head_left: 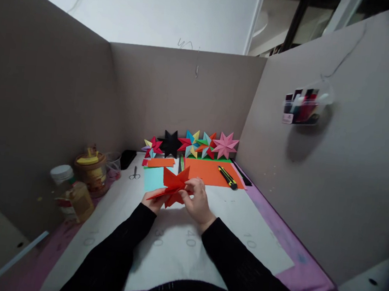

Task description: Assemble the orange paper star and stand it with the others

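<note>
L hand (154,201), R hand (198,204) close together

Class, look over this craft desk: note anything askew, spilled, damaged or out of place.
Nothing stands out. The left hand and right hand hold the red paper star; finished stars stand in a row against the back wall; the cutter lies slantwise on the orange sheet. No spill shows.

This is a small paper-craft booth: plain cardboard partitions (183,88) close in three sides of a worktop (242,215) covered with white paper. Folded paper stars (194,144) line the back wall, with orange sheets (209,171), scissors (135,173), a utility knife (227,177) and a part-made orange paper star (173,185) in front. A clear pen holder (304,108) hangs on the right partition; jars and bottles (79,184) stand left.
</note>
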